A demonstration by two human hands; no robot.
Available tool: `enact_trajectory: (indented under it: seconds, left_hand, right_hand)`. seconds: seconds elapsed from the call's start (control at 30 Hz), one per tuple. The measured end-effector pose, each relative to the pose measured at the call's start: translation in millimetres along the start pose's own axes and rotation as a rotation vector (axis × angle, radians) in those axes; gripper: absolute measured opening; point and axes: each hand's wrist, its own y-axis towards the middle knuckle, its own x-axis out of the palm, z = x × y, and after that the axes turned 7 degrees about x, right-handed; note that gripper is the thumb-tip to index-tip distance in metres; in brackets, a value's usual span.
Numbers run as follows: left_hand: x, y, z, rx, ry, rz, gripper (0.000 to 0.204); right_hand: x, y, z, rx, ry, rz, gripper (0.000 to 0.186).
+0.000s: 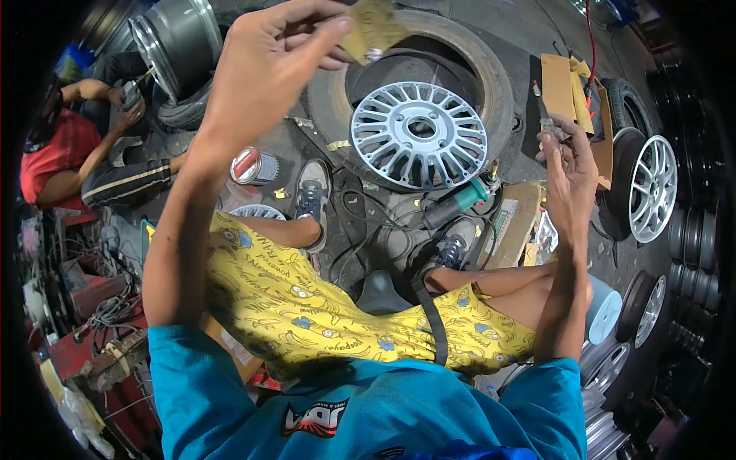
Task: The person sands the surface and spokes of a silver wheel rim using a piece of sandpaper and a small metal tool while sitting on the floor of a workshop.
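A seated co-worker (65,157) in a red top is busy over at the left, both hands together on a small grey thing, near a big grey wheel barrel (180,50). Flat on the dark floor in front of the person I'm watching lies a large tyre (494,88), and an open cardboard box (554,80) stands to the right of it, yellowish paper poking out. Beyond the box a white multi-spoke wheel (652,188) is propped on its edge. The silver wheel face (423,143), ringed with narrow spokes, lies face up over the front part of the tyre, overlapping its opening. Just below it, nearer the person's shoes, rests a green-and-grey power tool (464,198) among loops of dark cable, and off to the left sits a round metal tin (266,170) with something red on its lid. The left hand (270,65) is lifted high, fingers loosely curled, thumb and fingertips closed on the edge of a tan sheet (376,27), which hangs above the back of the tyre, well clear of the wheel face. The right hand (569,162) is raised beside the box, fingers bent and tips brought together around a slim object (546,123) with a thin dark shaft pointing away; it's too small for me to say what it is.
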Motion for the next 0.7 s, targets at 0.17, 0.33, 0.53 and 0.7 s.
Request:
enact_trajectory:
  seconds: [0.17, 0.33, 0.53, 0.7]
  left_hand:
    - [-35.2, -3.2, -57.6, -0.274, -0.053, -0.095, 0.034]
    - [-20.1, -10.5, -47.5, -0.277, -0.119, -0.153, 0.033]
    - [8.2, -11.1, -12.6, -0.257, -0.191, -0.245, 0.033]
    - [19.0, -10.4, 2.8, -0.290, -0.253, -0.286, 0.032]
  right_hand:
    - [13.0, -8.2, -8.7, -0.037, -0.024, -0.088, 0.019]
    - [21.7, -14.9, -19.4, -0.167, -0.054, -0.178, 0.017]
    - [33.3, -21.9, -36.3, -0.308, -0.058, -0.242, 0.018]
    - [41.9, -23.0, -42.9, -0.497, -0.010, -0.195, 0.031]
